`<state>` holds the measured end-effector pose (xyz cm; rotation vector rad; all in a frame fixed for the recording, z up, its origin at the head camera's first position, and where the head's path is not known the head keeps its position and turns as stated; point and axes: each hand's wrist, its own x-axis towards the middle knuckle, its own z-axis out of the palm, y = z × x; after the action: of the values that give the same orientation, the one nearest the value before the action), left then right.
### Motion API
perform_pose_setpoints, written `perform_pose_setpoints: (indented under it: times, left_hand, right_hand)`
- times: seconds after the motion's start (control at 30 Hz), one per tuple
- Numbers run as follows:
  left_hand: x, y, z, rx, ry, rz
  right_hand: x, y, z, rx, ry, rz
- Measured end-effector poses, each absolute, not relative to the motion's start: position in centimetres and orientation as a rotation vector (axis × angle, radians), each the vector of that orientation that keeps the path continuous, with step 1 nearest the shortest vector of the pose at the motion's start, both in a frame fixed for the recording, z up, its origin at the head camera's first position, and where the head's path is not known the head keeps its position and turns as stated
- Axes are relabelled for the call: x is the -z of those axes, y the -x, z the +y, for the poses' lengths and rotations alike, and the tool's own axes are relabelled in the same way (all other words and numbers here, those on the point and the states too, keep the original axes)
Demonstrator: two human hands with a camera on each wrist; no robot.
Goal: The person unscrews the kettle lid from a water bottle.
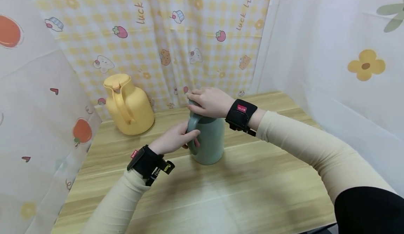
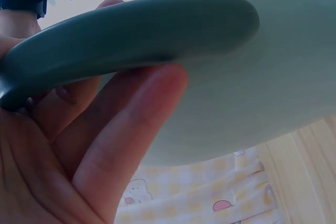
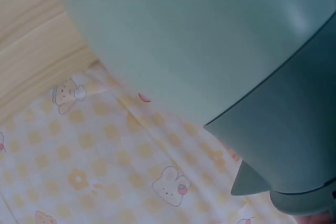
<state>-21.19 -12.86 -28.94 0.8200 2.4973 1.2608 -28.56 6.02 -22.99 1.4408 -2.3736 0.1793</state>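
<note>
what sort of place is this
Probably a curtained-off tabletop nook, perhaps staged: printed curtains line the back and both sides of a table, with a yellow jug and a green jug in view.

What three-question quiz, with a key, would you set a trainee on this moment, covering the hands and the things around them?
1. Which hand holds the curved, dark green, plastic-looking handle of the smooth, grey-green, plastic-looking jug?
2. True or false: the right hand is at the top of the grey-green jug.
3. Fill in: in the head view, the round-bodied, yellow, plastic-looking lidded jug stands to the ____ of the grey-green one.

Key:
1. The left hand.
2. True.
3. Left.
</note>
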Motion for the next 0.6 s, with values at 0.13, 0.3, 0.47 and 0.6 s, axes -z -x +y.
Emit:
perform_pose_setpoints:
  times: [0.13, 0.3, 0.47, 0.6]
  left_hand:
    - [28.96, 21.06, -12.79, -1.264, -0.815, 2.495]
    - [29.22, 20.82, -12.78, -1.277, -0.832, 2.480]
    - [29.21, 20.44, -12.89, -1.288, -0.839, 2.469]
    - [29.00, 20.27, -12.89, -1.280, -0.829, 2.469]
  right_hand:
    - [22.96, 28.38, 6.23, -0.186, -1.456, -2.376]
    - [23.21, 28.14, 6.40, -0.179, -1.475, -2.344]
    - [23.34, 28.09, 6.54, -0.176, -1.496, -2.322]
    - [23.13, 28.16, 6.77, -0.197, -1.532, -2.310]
